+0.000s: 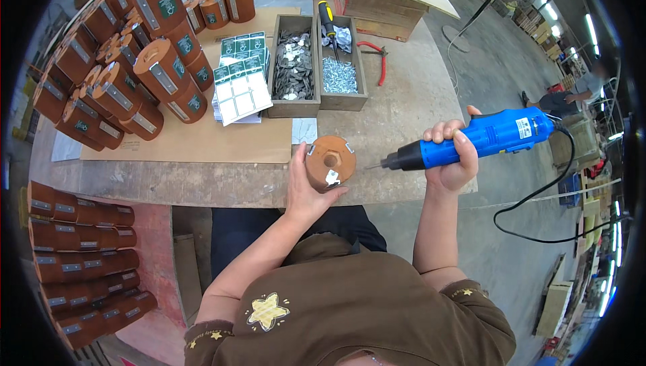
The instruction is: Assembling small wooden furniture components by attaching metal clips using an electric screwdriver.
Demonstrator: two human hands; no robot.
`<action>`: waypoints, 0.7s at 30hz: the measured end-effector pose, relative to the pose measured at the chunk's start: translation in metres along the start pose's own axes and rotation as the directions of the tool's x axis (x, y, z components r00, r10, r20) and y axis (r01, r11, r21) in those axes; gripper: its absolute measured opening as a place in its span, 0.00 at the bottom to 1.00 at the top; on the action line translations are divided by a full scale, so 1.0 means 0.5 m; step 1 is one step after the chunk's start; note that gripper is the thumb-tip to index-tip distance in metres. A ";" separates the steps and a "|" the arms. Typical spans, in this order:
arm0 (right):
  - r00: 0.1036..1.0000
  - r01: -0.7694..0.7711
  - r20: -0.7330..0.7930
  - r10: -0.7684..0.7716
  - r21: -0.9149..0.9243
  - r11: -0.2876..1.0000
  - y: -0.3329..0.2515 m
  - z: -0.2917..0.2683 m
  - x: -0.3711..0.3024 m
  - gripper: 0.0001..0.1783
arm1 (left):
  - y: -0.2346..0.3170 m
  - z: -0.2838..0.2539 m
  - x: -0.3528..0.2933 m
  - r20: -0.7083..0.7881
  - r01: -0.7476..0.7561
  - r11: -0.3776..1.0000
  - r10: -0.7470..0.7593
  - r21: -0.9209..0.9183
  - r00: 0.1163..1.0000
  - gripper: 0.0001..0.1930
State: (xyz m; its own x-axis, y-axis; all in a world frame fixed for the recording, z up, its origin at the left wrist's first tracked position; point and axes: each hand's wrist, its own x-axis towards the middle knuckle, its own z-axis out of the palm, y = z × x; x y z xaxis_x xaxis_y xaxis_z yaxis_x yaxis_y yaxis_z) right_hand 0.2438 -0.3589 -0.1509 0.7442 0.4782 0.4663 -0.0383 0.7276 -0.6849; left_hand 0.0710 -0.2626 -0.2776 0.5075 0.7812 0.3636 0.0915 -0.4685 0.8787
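My left hand (304, 194) is wrapped round the side of a reddish-brown wooden cylinder (342, 169) at the table's front edge. A hole opens in the middle of its top, and small metal pieces sit at its rim. My right hand (456, 154) grips a blue electric screwdriver (501, 134) with a black nose. It lies nearly level, and its thin bit points left at the cylinder, a short gap away. A black cord (531, 237) loops from its back end.
Beyond the cylinder, one wooden box (296, 107) holds metal plates, another (344, 102) small screws and a yellow-black screwdriver (327, 19). Red-handled pliers (383, 66) lie right of them. Label sheets (242, 96) and stacked wooden cylinders (161, 66) stand left; more cylinders (84, 235) are piled lower left.
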 end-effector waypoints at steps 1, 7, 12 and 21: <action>1.000 -0.030 -0.001 0.030 0.039 0.999 0.003 -0.005 -0.005 0.29 | -0.007 0.003 0.002 0.020 0.033 0.999 -0.033 0.001 0.999 0.48; 0.995 -0.094 -0.015 0.098 0.160 0.983 -0.012 -0.023 -0.012 0.30 | -0.007 -0.074 0.073 0.449 0.216 0.974 -0.161 -0.074 0.879 0.46; 0.997 -0.071 0.030 0.067 0.153 0.986 -0.030 -0.027 -0.024 0.30 | -0.058 -0.112 0.095 0.649 0.212 0.970 -0.086 -0.118 0.756 0.53; 0.994 -0.101 0.048 0.094 0.194 0.976 -0.014 -0.003 -0.020 0.31 | -0.041 -0.050 0.025 0.192 0.101 0.994 -0.105 0.030 0.976 0.43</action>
State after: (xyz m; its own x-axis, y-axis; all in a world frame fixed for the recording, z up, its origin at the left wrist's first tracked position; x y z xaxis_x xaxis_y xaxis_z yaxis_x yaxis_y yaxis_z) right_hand 0.2377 -0.3696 -0.1515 0.7048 0.5670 0.4263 -0.2422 0.7572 -0.6067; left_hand 0.0539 -0.2330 -0.2835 0.6500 0.7322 0.2034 0.1676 -0.3992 0.9014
